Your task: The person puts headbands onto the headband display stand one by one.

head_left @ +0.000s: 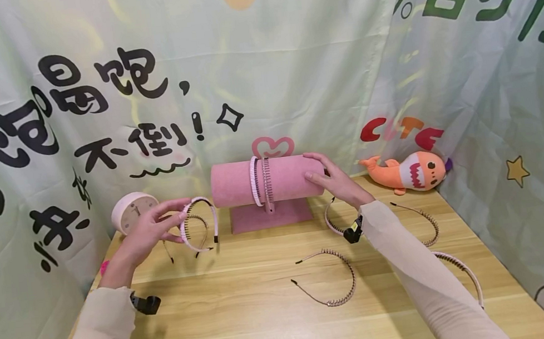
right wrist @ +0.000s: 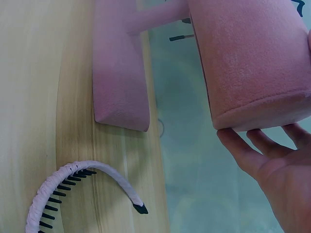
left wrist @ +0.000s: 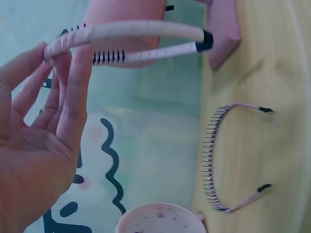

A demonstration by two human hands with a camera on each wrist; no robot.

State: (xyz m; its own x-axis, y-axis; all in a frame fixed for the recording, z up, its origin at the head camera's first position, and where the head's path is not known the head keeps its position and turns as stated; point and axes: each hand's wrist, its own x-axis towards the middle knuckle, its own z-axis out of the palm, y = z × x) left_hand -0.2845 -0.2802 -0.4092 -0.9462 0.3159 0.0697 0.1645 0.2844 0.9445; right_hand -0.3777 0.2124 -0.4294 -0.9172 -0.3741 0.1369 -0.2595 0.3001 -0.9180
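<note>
In the head view, my left hand [head_left: 150, 235] pinches a pale pink padded headband [head_left: 215, 220] with black comb teeth, left of the display stand. The left wrist view shows this held headband [left wrist: 146, 29] raised above the table, its black-tipped ends pointing away from the palm. My right hand [head_left: 336, 180] holds the right end of the stand's pink plush roll [head_left: 233, 185], thumb at the front. In the right wrist view, fingertips meet the roll's end edge. A padded headband [head_left: 255, 185] and a thin wrapped, toothed one [head_left: 267, 178] hang around the roll's middle.
Thin wrapped headbands [head_left: 352, 278] lie on the wooden table [head_left: 230, 331], one beneath the left hand [left wrist: 210, 160]. Padded ones [right wrist: 48, 187] lie near the right arm. A pink round clock [head_left: 125, 211] stands back left, an orange plush toy [head_left: 393, 175] back right. Printed cloth walls surround the table.
</note>
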